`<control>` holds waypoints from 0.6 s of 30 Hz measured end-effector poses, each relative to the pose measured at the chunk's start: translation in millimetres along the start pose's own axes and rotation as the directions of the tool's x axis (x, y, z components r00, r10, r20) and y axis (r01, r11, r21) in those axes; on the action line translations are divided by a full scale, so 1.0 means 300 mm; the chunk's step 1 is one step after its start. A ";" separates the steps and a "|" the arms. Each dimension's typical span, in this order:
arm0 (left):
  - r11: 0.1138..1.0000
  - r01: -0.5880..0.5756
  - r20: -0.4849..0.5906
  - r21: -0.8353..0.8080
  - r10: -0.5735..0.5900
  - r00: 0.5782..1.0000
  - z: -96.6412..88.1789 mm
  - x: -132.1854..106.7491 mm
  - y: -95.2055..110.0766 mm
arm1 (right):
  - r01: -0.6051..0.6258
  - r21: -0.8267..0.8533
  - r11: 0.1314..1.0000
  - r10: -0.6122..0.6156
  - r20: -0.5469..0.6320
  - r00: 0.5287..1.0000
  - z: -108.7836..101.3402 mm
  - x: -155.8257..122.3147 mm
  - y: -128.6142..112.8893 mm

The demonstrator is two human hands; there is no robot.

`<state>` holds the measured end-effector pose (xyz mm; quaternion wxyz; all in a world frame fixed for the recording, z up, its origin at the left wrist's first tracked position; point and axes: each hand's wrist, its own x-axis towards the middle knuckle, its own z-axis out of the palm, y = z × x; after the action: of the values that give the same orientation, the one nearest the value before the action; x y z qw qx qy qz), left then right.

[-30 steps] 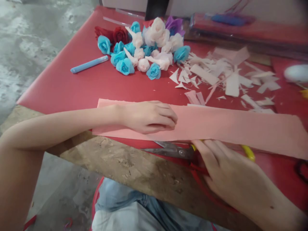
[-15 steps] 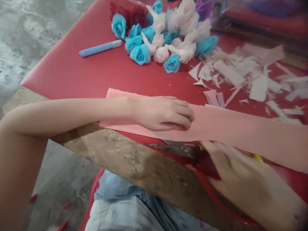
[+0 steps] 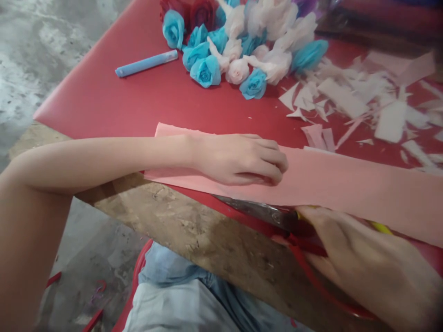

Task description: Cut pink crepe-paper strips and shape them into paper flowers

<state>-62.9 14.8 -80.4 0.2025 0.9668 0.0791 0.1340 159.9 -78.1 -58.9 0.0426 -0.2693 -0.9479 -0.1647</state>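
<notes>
A long pink paper strip [image 3: 346, 184] lies across the red sheet [image 3: 114, 101] near the table's front edge. My left hand [image 3: 238, 159] rests on the strip's left part, fingers curled and pressed down on it. Just under the strip's near edge lie scissors [image 3: 263, 212], metal blades pointing left. My right hand [image 3: 363, 263] covers their handles with its fingers closed over them; a bit of yellow handle [image 3: 380, 227] shows past the knuckles. The hand is slightly blurred.
A heap of blue, white, red and purple paper roses [image 3: 238, 46] sits at the back. A blue stick [image 3: 145, 63] lies left of it. Pale paper scraps [image 3: 363, 101] litter the right. Bare wooden table edge [image 3: 194, 235] runs in front, above my knees.
The view has tilted down and shifted left. My right hand has closed further over the scissors' handles and the blades have turned slightly. My left hand stays on the strip.
</notes>
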 end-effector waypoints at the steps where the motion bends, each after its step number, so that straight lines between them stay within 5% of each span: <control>1: 1.000 -0.014 -0.010 0.004 0.014 1.000 0.002 0.000 -0.003 | -0.005 -0.002 1.000 0.005 -0.006 1.000 0.000 -0.002 0.001; 9: 0.997 -0.051 -0.023 0.053 0.052 0.998 0.008 0.000 -0.011 | 0.036 -0.044 0.998 -0.037 -0.026 0.999 0.002 -0.020 -0.005; 18: 0.995 -0.071 -0.023 0.075 0.072 0.997 0.007 -0.003 -0.013 | -0.051 -0.139 0.989 0.068 0.118 0.991 0.032 -0.043 -0.032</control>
<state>-63.5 17.4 -84.1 0.1605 0.9741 0.0520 0.1507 165.8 -89.0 -72.8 -0.0292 -0.3093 -0.9269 -0.2105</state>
